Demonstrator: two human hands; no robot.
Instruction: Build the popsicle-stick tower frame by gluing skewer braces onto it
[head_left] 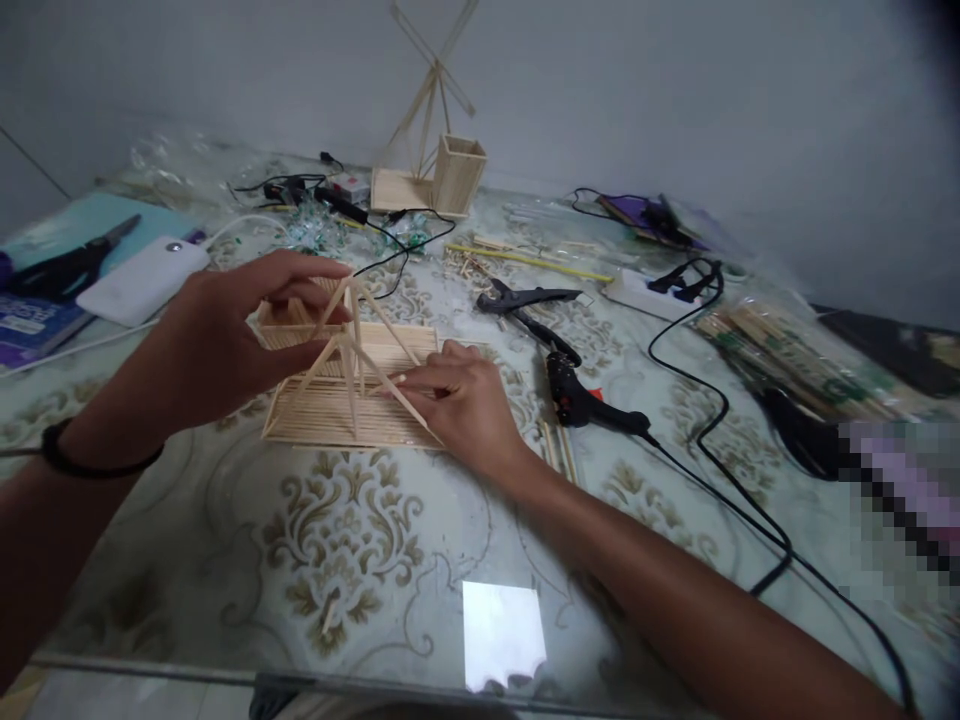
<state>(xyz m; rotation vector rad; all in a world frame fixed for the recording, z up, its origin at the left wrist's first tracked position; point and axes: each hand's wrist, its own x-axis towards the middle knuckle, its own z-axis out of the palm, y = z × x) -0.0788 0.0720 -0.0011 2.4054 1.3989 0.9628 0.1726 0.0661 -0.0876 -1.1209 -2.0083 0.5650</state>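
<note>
A small stick model rests on the patterned table, with a flat base of wooden sticks and slanted sticks meeting in two peaks. My left hand holds the upper part of the frame between thumb and fingers, at its left side. Inside the frame's right side, my right hand pinches a short thin stick just above the base. Its wrist is low, close to the tabletop. The fingertips of my left hand are partly hidden behind the peaks.
Right of the model lie pliers and a black glue gun with a trailing cable. A finished stick model stands by the wall. Scissors and a white power bank lie left. Bagged sticks lie right.
</note>
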